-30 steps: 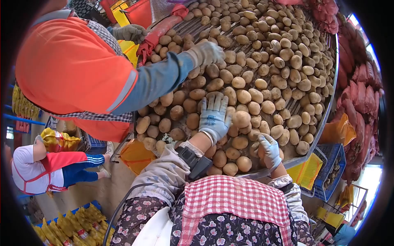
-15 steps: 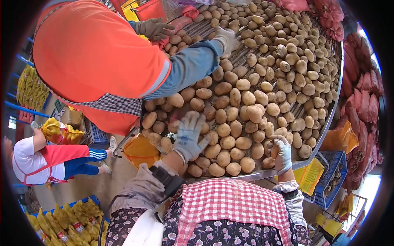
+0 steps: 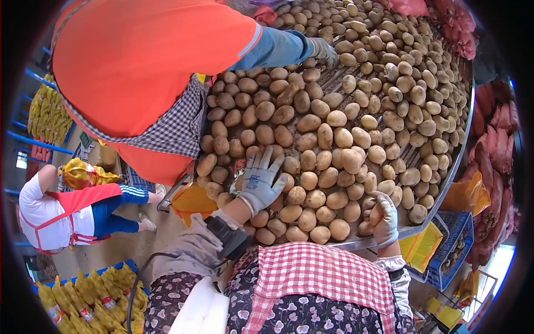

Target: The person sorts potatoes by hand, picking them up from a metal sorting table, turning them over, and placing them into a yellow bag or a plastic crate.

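Many loose potatoes (image 3: 328,178) lie spread on a metal-rimmed table (image 3: 445,192). My left hand (image 3: 260,181), in a pale glove, rests palm down on potatoes at the near left, its fingers spread and nothing gripped. At the near right edge my right hand (image 3: 385,220), also gloved, has its fingers curled round a potato (image 3: 376,214); other potatoes lie just left of it. A co-worker's gloved hand (image 3: 322,51) touches the potatoes at the upper middle.
A co-worker in orange (image 3: 144,67) leans over the table at the left. Another person (image 3: 72,214) carries a yellow bag (image 3: 83,173). Filled yellow bags (image 3: 89,300) stand lower left. Blue crates (image 3: 453,250) and red sacks (image 3: 489,195) are at the right.
My left hand has shifted slightly, its fingers spread over potatoes. My right hand still holds a potato. The orange-clad co-worker's arm has moved right and up, and more potatoes show at the left.
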